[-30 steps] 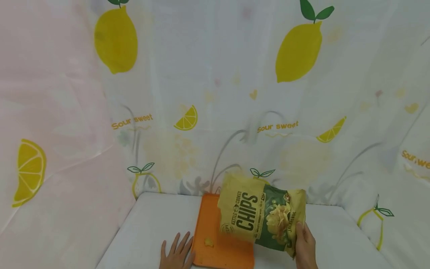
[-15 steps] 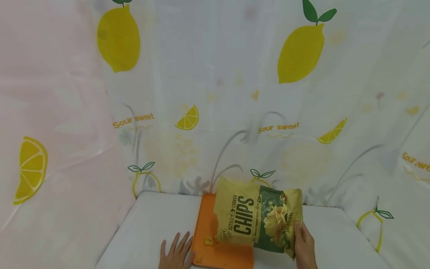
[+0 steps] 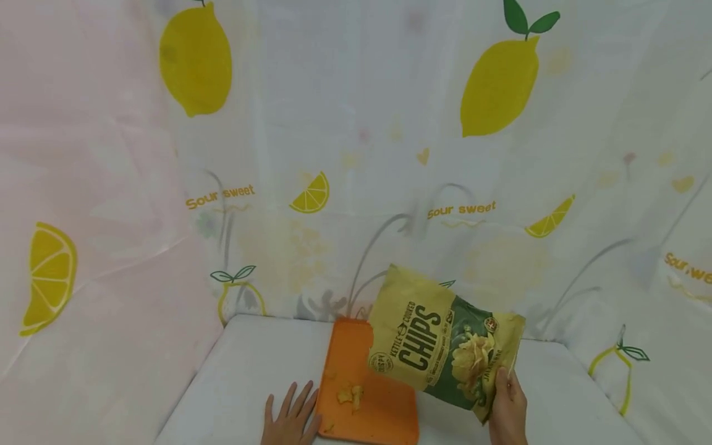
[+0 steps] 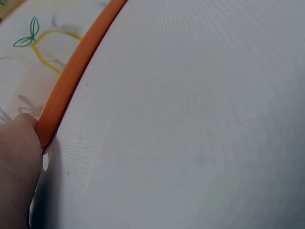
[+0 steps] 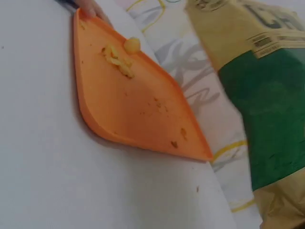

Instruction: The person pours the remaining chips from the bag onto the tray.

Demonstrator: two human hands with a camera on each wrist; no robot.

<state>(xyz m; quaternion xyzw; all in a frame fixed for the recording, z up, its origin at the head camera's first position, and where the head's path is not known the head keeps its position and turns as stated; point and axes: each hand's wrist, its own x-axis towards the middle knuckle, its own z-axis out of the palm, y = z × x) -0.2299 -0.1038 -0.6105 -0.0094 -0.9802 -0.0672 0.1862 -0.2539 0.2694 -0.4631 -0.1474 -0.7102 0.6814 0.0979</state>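
Note:
My right hand (image 3: 507, 411) grips the bottom end of a tan and green bag of chips (image 3: 431, 346), thumb on its printed face. The bag's far end points left and upward, above the orange tray (image 3: 389, 417). A small heap of chips (image 3: 350, 395) lies on the tray left of the bag; crumbs show in the right wrist view. My left hand (image 3: 292, 420) rests with spread fingers beside the tray's left edge. In the left wrist view, part of that hand (image 4: 19, 162) touches the tray's orange rim (image 4: 71, 78).
The tray lies on a white table (image 3: 250, 352). Behind and beside the table hangs a white curtain (image 3: 356, 123) printed with lemons. A few crumbs (image 5: 198, 189) dot the table next to the tray.
The bag has swung up and to the right in my right hand, its left end rising. More chips lie on the tray than before. My left hand stays almost still.

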